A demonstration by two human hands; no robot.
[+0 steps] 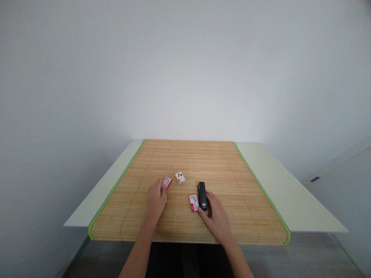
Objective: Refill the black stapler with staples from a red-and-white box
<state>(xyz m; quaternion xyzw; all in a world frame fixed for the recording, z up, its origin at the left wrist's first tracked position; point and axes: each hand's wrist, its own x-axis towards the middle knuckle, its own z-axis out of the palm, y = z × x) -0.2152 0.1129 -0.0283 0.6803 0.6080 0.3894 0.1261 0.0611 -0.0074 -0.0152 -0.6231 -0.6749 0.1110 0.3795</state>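
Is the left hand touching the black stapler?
No, the left hand rests by a small red box, while the right hand touches the black stapler.

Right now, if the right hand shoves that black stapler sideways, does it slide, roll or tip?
Probably slides, not rolls: the black oblong stapler lies long and low on the slatted bamboo mat. The slats may drag on it slightly. It looks rigid, likely heavyish for its size. Pushed left, it would likely bump the small red-and-white box close beside it.
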